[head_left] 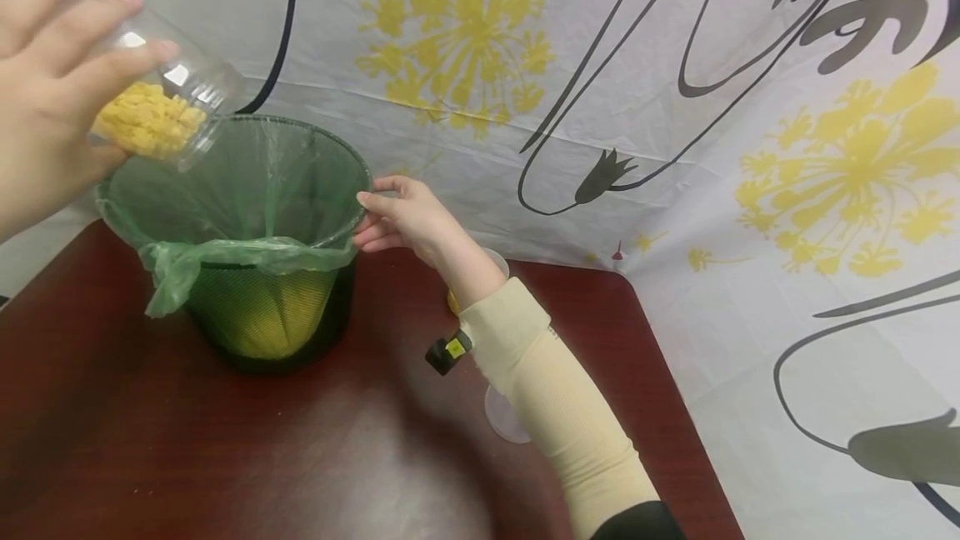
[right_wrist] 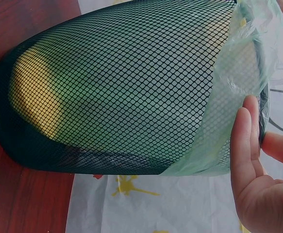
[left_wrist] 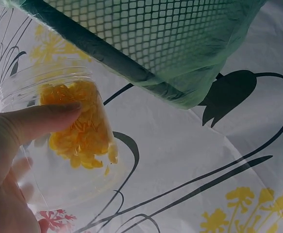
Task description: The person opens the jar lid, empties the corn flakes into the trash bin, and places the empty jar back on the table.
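Observation:
My left hand point(head_left: 67, 82) grips a clear plastic jar point(head_left: 168, 52), tilted with its mouth toward the bin's opening. Yellow flakes point(head_left: 150, 119) lie along the jar's lower side. In the left wrist view the thumb crosses the jar point(left_wrist: 58, 187) in front of the flakes point(left_wrist: 85, 131). A dark green mesh bin point(head_left: 341, 307), lined with a thin green bag point(head_left: 247, 252), stands on the table. My right hand point(head_left: 408, 219) pinches the bin's right rim; in the right wrist view its fingers point(right_wrist: 243, 141) lie outside the mesh and the thumb is at the rim. Something yellow shows through the bin's lower part.
A dark red table point(head_left: 337, 457) lies beneath the bin. A clear round lid or disc point(head_left: 504, 417) is partly under my right sleeve point(head_left: 570, 407). Behind that forearm, a clear container point(head_left: 498, 261) is mostly hidden. Flower-printed cloth point(head_left: 637, 215) rises along the table's back and right.

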Demonstrator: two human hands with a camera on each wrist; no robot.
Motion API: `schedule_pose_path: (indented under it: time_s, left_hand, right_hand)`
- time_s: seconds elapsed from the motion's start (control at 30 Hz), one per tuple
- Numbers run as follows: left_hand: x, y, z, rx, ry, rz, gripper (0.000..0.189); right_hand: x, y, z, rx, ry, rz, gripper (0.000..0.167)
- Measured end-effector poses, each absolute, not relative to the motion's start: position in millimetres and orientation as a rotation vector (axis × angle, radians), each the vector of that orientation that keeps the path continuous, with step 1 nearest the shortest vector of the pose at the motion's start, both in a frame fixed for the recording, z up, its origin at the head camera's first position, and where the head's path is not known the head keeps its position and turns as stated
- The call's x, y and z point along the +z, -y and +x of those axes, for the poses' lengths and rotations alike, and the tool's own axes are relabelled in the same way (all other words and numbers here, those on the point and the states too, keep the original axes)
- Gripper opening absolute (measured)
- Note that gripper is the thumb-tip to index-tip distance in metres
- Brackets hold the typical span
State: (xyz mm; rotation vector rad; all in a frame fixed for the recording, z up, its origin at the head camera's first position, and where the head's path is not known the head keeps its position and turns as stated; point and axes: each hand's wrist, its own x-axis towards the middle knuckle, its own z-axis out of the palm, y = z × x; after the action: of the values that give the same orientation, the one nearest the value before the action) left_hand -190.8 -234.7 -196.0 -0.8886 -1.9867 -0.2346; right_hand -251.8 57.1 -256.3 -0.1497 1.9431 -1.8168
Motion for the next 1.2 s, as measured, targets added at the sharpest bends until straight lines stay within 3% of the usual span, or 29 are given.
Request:
schedule_pose_path:
  time_s: [0.27, 0.77, 1.03, 1.2]
  left_hand:
    - [-197.3, 236.7, -196.6, -0.211, 1.912, -0.964, 0.087]
    - [-195.7, 236.0, -192.8, -0.17, 1.96, -0.991, 0.094]
    - [-198.3, 233.7, -194.5, -0.184, 1.872, -1.039, 0.083]
    - [-196.5, 233.9, -192.1, -0.162, 1.955, -1.039, 0.09]
  right_hand:
    - [-256.5, -57.0, -252.2, -1.817, -1.94, -0.156, 0.055]
    - [-257.0, -56.6, -251.5, -1.814, -1.947, -0.156, 0.056]
    - [-257.4, -57.2, -251.3, -1.819, -1.943, -0.158, 0.056]
    - [-257.6, -57.2, -251.9, -1.826, -1.939, -0.167, 0.056]
